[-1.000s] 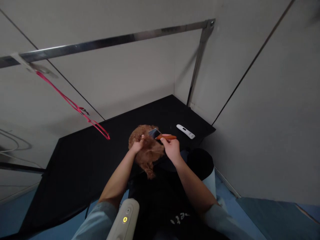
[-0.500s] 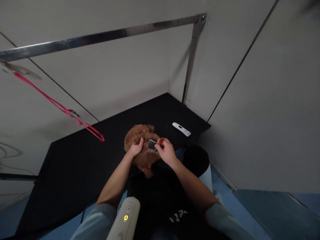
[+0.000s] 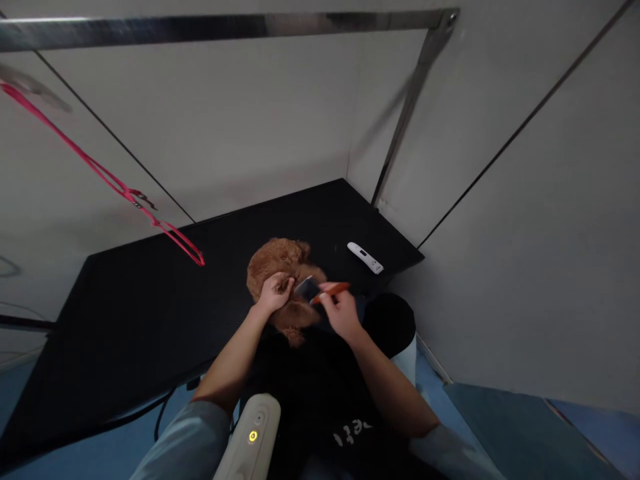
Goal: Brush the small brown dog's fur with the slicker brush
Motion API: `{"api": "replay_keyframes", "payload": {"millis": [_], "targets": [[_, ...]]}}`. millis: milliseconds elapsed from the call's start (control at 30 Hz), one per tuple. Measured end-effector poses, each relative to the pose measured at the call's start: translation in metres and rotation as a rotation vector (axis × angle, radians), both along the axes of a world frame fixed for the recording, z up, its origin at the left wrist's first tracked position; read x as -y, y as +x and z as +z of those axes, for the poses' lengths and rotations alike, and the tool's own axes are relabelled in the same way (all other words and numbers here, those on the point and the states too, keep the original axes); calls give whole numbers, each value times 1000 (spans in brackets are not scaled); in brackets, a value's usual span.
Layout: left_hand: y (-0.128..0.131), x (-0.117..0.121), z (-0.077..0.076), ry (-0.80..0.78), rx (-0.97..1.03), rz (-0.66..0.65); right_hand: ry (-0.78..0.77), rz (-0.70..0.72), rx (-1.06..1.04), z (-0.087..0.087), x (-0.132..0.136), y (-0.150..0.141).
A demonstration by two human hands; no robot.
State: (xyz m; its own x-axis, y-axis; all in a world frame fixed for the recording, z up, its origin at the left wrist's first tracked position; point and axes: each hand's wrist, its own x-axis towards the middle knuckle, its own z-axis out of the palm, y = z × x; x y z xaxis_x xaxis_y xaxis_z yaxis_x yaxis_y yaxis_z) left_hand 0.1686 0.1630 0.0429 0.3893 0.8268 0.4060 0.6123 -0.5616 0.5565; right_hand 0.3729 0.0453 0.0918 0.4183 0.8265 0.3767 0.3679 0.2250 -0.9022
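A small brown curly-haired dog [image 3: 270, 259] is on the black grooming table [image 3: 190, 293], close against my apron. My left hand [image 3: 275, 292] is closed on the dog's fur, with a tuft showing between thumb and fingers; which body part it grips I cannot tell. In my right hand [image 3: 343, 313] is a slicker brush [image 3: 333, 290] with an orange handle. Its flat, slightly blurred head is at the dog's coat, just right of my left fingers. Part of the dog's body is hidden behind my hands.
White hair clippers [image 3: 365, 258] lie on the table to the right. Overhead runs a metal bar [image 3: 200, 28], and a pink grooming loop [image 3: 110, 179] hangs at the left. A black round-topped stool [image 3: 393, 323] stands by the table's near right side. Walls close off the back and right.
The view has tilted and shifted. My right hand has turned the brush, so its orange handle now points right. My left hand has shifted and now pinches a tuft of the dog's fur.
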Motion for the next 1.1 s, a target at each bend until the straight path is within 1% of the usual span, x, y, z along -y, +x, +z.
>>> {"api": "replay_keyframes", "payload": {"millis": [33, 67, 133, 167, 200, 267, 300, 333, 367, 433, 467, 500, 567, 600, 633, 667, 700, 733, 767, 800, 833, 867, 900, 933, 1000, 1033, 1067, 1100], "targets": [[-1, 2, 0, 15, -1, -26, -51, 51, -16, -1, -1, -1], [-1, 4, 1, 31, 1, -50, -69, 27, -30, -1, -2, -1], [-2, 6, 3, 61, 10, -82, -3, -151, -39, -2, -3, -1], [-2, 7, 4, 77, 16, -91, 37, -197, -26, -2, -3, -1], [-3, 8, 4, 91, 19, -98, 52, -170, -7, -2, -2, -3], [-3, 8, 6, 112, 17, -103, -20, 29, 8, -3, 1, -7], [-3, 8, 6, 120, 9, -107, -77, 99, 0, -4, 2, -8], [-3, 8, 7, 127, -1, -111, -111, 97, -16, -5, 2, -9], [-4, 8, 7, 135, -9, -118, -107, 28, -33, -6, 3, -10], [-4, 8, 8, 145, -23, -147, -17, -159, -40, -8, 4, -11], [-4, 8, 9, 147, -27, -162, 28, -178, -28, -9, 4, -11], [-4, 9, 9, 149, -27, -172, 46, -121, -15, -10, 5, -11], [-5, 10, 8, 160, -22, -180, -3, 60, -17, -12, 5, -11], [-5, 11, 7, 167, -19, -181, -35, 84, -30, -13, 5, -10], [-5, 11, 6, 174, -15, -179, -43, 35, -43, -14, 5, -8], [-6, 12, 5, 179, -13, -179, -18, -68, -50, -15, 5, -7], [-6, 13, 5, 183, -12, -179, 28, -175, -48, -16, 6, -6], [-6, 13, 4, 183, -10, -176, 71, -225, -39, -17, 6, -7], [-6, 13, 4, 179, -6, -172, 90, -190, -29, -18, 7, -8], [-5, 14, 5, 173, -2, -166, 77, -96, -32, -19, 8, -10], [-4, 14, 5, 167, -2, -158, 35, 10, -49, -20, 9, -12], [-3, 14, 6, 159, -6, -150, -13, 73, -75, -20, 9, -14], [-2, 14, 7, 153, -11, -141, -41, 63, -99, -20, 9, -15], [-2, 14, 8, 149, -16, -134, -33, -16, -114, -19, 9, -14], [0, 14, 9, 143, -25, -127, 57, -217, -105, -18, 9, -13], [1, 14, 9, 141, -24, -123, 94, -240, -90, -17, 10, -12], [2, 13, 9, 137, -25, -118, 99, -186, -79, -17, 11, -12], [3, 13, 9, 133, -33, -113, 64, -83, -84, -17, 11, -12]]}}
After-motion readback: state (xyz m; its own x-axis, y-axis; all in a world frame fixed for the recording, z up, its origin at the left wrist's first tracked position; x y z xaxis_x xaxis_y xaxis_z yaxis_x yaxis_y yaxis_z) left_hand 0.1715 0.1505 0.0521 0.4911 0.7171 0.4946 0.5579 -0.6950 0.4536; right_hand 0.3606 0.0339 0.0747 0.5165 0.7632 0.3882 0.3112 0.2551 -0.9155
